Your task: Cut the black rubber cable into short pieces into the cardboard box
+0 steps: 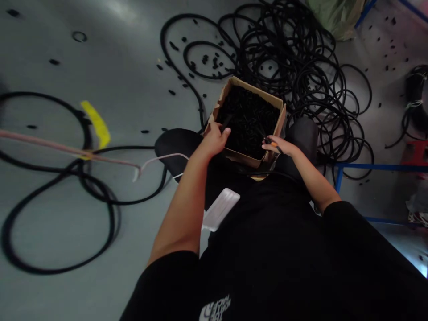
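A cardboard box (257,91) filled with small black pieces (249,118) sits between my knees. My left hand (216,139) is at its near left corner, closed around a short dark strip (227,120) that is hard to tell from the pieces behind it. At the near right side of the box, my right hand (280,146) grips a hand tool with orange-and-black handles (273,144). The tool's dark tip points into the box; its exact kind is unclear.
Tangled black hose (277,49) lies beyond the box, with small black pieces scattered around. A large loop of hose (60,269) and a yellow strip (96,124) are at left. A white rectangular device (221,209) rests by my lap. Blue rails (381,167) run at right.
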Tool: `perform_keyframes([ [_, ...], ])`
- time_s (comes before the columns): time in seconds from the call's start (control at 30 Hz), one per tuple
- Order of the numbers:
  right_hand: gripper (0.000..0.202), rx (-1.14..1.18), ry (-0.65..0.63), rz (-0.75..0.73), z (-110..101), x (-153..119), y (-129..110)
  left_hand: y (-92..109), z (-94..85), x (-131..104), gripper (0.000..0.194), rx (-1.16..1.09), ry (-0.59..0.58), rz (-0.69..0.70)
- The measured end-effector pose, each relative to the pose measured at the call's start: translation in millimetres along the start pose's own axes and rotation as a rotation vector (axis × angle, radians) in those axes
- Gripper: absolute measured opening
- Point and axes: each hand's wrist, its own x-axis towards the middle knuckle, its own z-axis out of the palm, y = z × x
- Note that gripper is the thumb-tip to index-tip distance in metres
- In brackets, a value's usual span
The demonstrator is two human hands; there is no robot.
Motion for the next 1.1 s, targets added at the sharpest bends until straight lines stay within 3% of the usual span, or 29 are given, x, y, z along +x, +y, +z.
perform_keyframes([
  [0.1,0.04,-0.064,-0.078,0.101,20,25,4,-24,33.0,20,0.047,0.104,-0.048,-0.132],
  [0.23,0.042,-0.173,-0.021,0.227,34,41,8,-34,67.7,22,0.03,0.026,-0.138,-0.197],
  [0.4,0.039,-0.325,-0.058,0.256,42,59,7,-41,95.0,15,0.031,-0.037,-0.106,-0.123],
  [0.53,0.031,-0.325,-0.061,0.237,48,71,4,-47,99.2,13,0.032,0.039,-0.171,-0.108],
  [0.8,0.018,-0.441,-0.073,0.204,51,74,4,-55,87.4,3,0.042,0.11,-0.279,-0.039],
  [0.93,0.019,-0.529,-0.036,0.225,53,72,1,-58,83.2,2,0.043,0.107,-0.25,-0.031],
  [1.1,0.026,-0.573,-0.005,0.235,55,73,3,-49,85.2,0,0.045,0.135,-0.229,-0.157],
])
